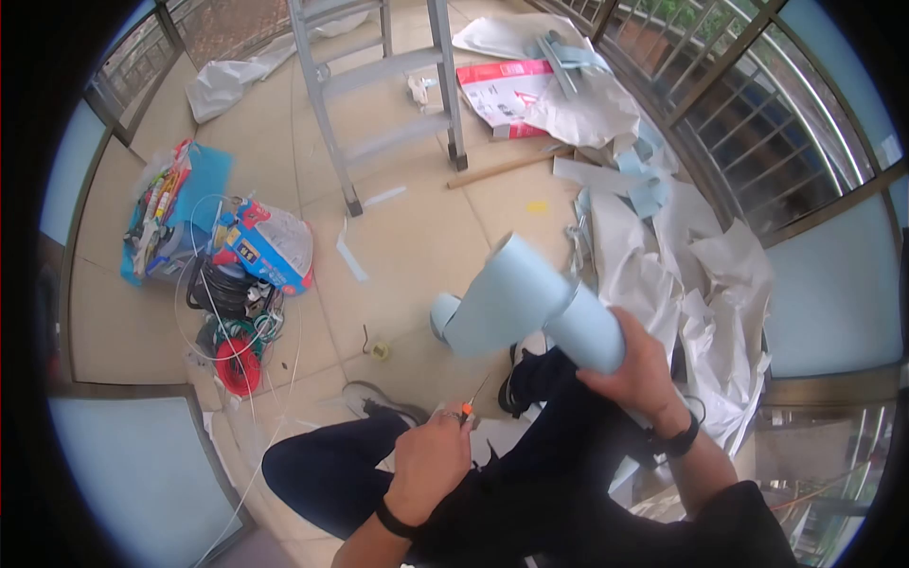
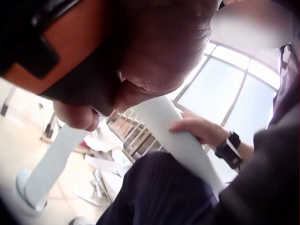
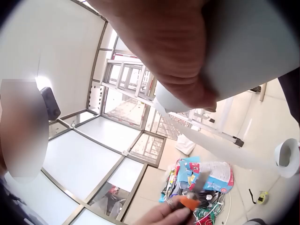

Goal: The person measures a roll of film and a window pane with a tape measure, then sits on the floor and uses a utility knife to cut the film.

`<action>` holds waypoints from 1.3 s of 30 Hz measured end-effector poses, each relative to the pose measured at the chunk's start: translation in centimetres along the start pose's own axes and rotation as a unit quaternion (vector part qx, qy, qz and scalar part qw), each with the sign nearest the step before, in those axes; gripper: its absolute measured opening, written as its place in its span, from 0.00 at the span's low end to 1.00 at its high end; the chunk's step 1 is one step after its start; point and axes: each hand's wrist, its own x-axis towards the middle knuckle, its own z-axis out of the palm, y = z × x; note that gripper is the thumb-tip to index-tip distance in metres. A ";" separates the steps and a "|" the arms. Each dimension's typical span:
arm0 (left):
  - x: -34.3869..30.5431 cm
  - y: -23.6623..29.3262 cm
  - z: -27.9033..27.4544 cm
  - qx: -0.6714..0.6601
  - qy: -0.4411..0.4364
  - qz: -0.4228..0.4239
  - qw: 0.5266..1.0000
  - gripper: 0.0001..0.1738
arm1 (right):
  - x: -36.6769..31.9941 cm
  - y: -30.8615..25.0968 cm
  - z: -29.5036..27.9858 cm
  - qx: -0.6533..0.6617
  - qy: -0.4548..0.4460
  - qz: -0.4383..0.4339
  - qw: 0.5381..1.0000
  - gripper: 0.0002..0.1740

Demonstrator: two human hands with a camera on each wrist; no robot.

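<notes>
My right hand [image 1: 639, 369] grips a roll of light blue sheet [image 1: 587, 327], tilted above my right thigh. A loose length of that sheet [image 1: 502, 303] runs off the roll, down and to the left, and ends in a curl [image 1: 443, 314] near the floor. In my left hand [image 1: 431, 464], over my lap, is a utility knife [image 3: 190, 202] with an orange and black body. Its blade [image 3: 201, 182] sticks out, apart from the sheet. Seen from the left wrist, the fingers wrap round the knife body [image 2: 77, 42].
A metal stepladder [image 1: 393, 66] stands ahead. Bags and tools [image 1: 270, 246] with a red cord coil [image 1: 237, 367] lie at left. Near my feet is a small tape measure [image 1: 380, 351]. Crumpled white sheeting [image 1: 720, 293] covers the right side, beside a wooden stick [image 1: 507, 168] and flattened carton [image 1: 502, 95].
</notes>
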 end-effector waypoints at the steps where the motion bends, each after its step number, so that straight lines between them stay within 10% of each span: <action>1: 0.3 0.7 -1.4 -0.006 0.042 0.026 0.999 0.16 | 0.3 0.1 -0.1 -0.003 0.006 -0.004 1.000 0.48; 14: 4.8 7.2 -3.4 0.020 0.106 0.139 0.984 0.17 | -0.4 0.9 -0.3 -0.001 -0.003 -0.046 0.999 0.49; 26: 1.5 1.3 2.5 -0.004 0.106 0.085 0.991 0.19 | -0.5 0.1 1.3 -0.071 -0.021 -0.073 0.995 0.47; 28: 0.8 -0.7 4.9 0.013 -0.009 0.055 0.998 0.18 | 0.4 -0.3 0.2 -0.007 0.004 -0.010 1.000 0.47; 35: 1.4 2.0 1.3 -0.170 0.207 0.082 0.960 0.19 | -1.1 -0.8 1.8 -0.033 0.055 -0.029 0.998 0.47; 39: 3.6 5.0 0.5 -0.258 0.165 0.062 0.950 0.22 | -2.4 -1.7 4.0 -0.096 0.106 -0.074 0.987 0.48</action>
